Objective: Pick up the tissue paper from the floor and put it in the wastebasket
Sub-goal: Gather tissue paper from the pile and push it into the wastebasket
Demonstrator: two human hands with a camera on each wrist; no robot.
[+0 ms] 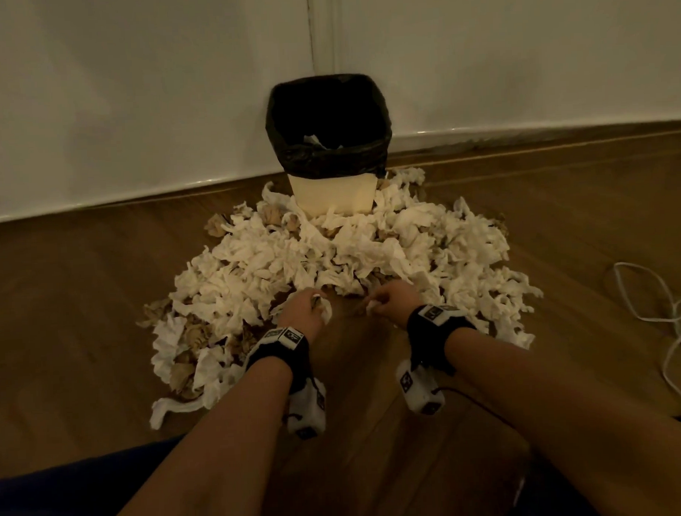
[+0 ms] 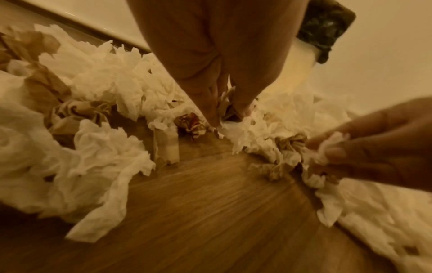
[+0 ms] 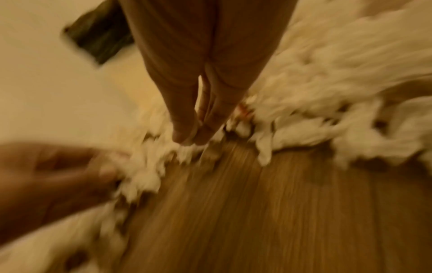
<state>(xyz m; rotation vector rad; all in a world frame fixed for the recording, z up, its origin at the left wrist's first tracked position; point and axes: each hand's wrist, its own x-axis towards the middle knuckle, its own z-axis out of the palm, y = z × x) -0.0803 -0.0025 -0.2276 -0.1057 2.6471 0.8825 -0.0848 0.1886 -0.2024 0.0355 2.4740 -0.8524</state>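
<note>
A wide heap of crumpled white and brown tissue paper (image 1: 331, 254) covers the wooden floor in front of a cream wastebasket (image 1: 335, 198) lined with a black bag (image 1: 329, 158); a few tissues lie inside it. My left hand (image 1: 308, 307) grips a wad of tissue (image 1: 325, 310) at the heap's near edge. My right hand (image 1: 386, 300) pinches another wad (image 1: 373, 306) close beside it. The left wrist view shows my left hand (image 2: 230, 112) with fingers down in the paper and the right hand (image 2: 364, 147) clutching tissue. The right wrist view is blurred; my right hand (image 3: 195, 133) has fingertips touching paper.
The wastebasket stands against a white wall (image 1: 132, 91) with a skirting line. A white cord (image 1: 665, 323) lies looped on the floor at the right. Bare wooden floor (image 1: 354, 373) shows between my forearms, and dark clothing sits at the bottom edge.
</note>
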